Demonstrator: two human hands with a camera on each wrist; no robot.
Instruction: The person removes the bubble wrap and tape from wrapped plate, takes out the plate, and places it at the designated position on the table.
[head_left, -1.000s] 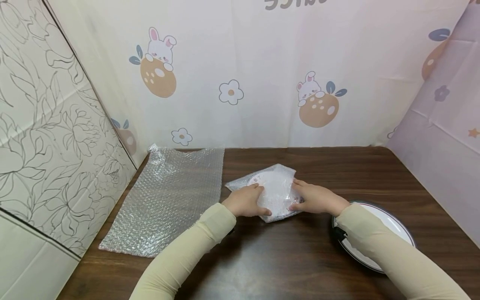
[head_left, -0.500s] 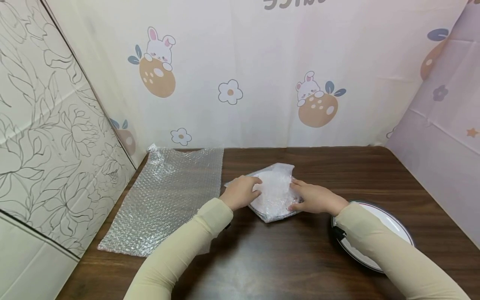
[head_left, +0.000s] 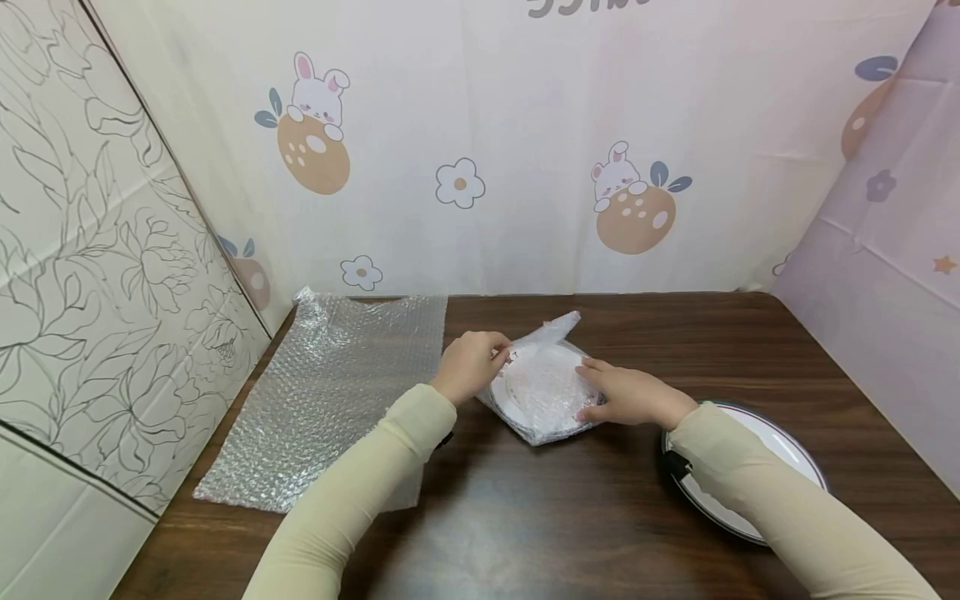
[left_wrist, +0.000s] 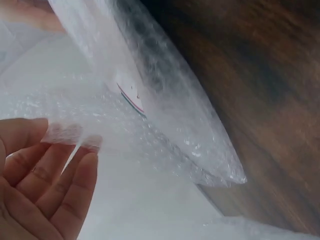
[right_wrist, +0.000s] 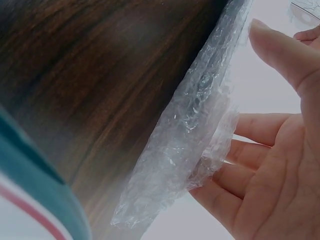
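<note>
A plate (head_left: 551, 379) partly covered by folded bubble wrap (head_left: 542, 427) lies mid-table. My left hand (head_left: 472, 362) is at its upper left; in the left wrist view the left hand (left_wrist: 50, 185) pinches an edge of the wrap (left_wrist: 165, 145) between thumb and fingers. At the plate's right side is my right hand (head_left: 630, 394), thumb and fingers spread over the wrapped edge. In the right wrist view the right hand (right_wrist: 280, 155) has nearly straight fingers against the crumpled wrap (right_wrist: 170, 145).
A flat bubble wrap sheet (head_left: 337, 392) covers the table's left part, beneath my left sleeve. A second plate (head_left: 780, 446) with a dark rim lies at the right, partly under my right sleeve. A printed curtain (head_left: 525, 167) stands behind the wooden table (head_left: 525, 517).
My left hand has moved up and left from the plate's front left, and the wrap's upper flap has lifted, uncovering more of the plate. The right hand has stayed almost still.
</note>
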